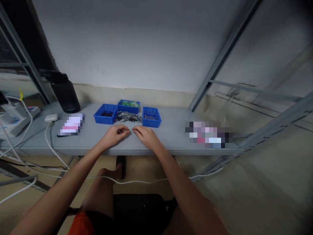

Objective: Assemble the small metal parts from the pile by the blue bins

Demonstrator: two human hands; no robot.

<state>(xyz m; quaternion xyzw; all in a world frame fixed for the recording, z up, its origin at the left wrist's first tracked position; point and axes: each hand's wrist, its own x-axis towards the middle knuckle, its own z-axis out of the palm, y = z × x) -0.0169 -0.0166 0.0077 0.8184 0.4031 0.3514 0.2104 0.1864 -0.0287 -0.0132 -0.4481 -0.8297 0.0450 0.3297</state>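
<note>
Near the front edge of the grey shelf, my left hand (114,135) pinches a thin, light metal piece (127,131) whose kind is too small to tell. My right hand (146,135) is closed in a pinch just across from it, fingertips almost meeting the left ones; what it holds is too small to make out. Just beyond my hands lies a loose pile of thin metal pins (128,117) with dark ends. A blue bin (99,119) with dark small parts is left of the pile, and another blue bin (153,123) holding similar metal pins is right of it.
Behind the pile, a third blue bin (121,107) contains green packaging. On the left are a black bottle (65,93), a phone (71,124), a white charger (51,118) and a power strip (14,120). A white cable (141,182) hangs below the shelf (168,140). Metal uprights flank it.
</note>
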